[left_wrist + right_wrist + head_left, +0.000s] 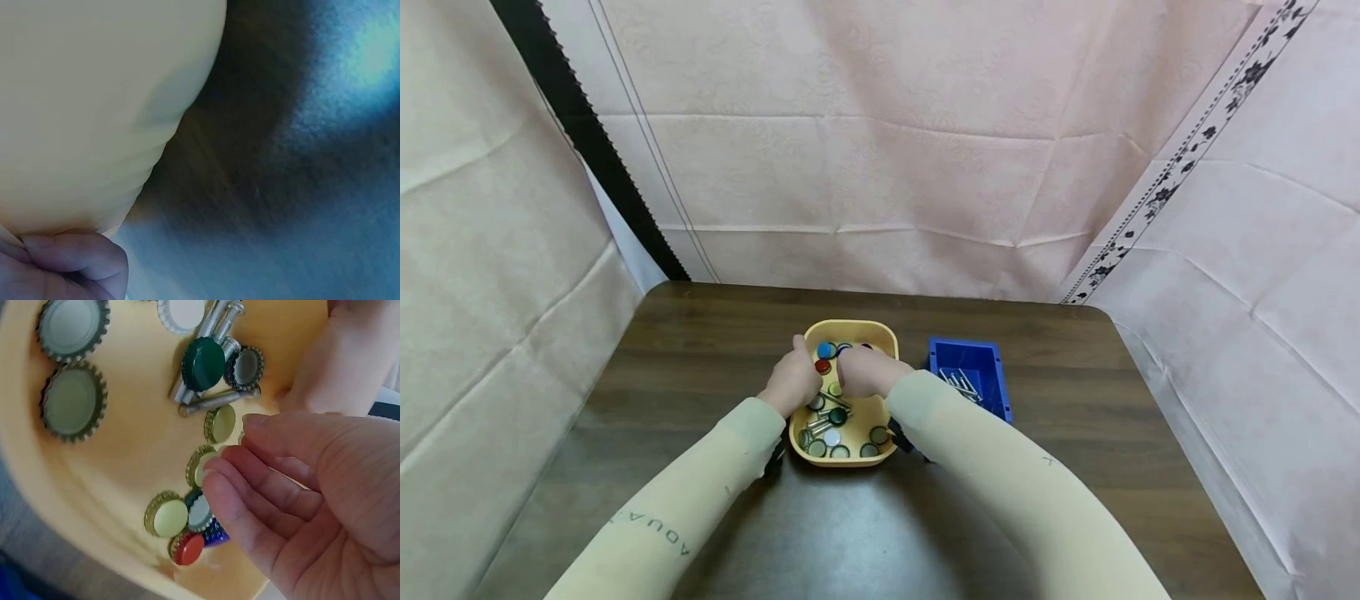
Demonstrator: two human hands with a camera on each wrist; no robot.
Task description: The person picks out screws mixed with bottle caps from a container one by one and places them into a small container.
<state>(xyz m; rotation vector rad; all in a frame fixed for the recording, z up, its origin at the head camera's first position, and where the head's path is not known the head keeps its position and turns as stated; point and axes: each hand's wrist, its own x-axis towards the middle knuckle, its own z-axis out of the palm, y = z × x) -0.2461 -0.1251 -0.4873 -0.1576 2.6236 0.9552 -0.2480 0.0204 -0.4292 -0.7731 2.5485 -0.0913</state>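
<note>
A yellow tray (844,460) holds several bottle caps and metal bolts. My left hand (795,379) grips the tray's left rim; in the left wrist view its curled fingers (94,256) lie against the pale tray wall (94,125). Over the middle of the tray is my right hand (294,481), fingers loosely bent, with a gap between thumb and fingertips. Gold caps (220,424) lie right at its fingertips. Close by are a red cap (187,549) and a green cap (204,364), the green one on the bolts (219,402).
A blue bin (970,354) with several bolts (961,383) stands right of the tray, partly behind my right forearm. Both sit on a dark wooden table (700,350). Pale cloth (850,167) hangs behind and along both sides.
</note>
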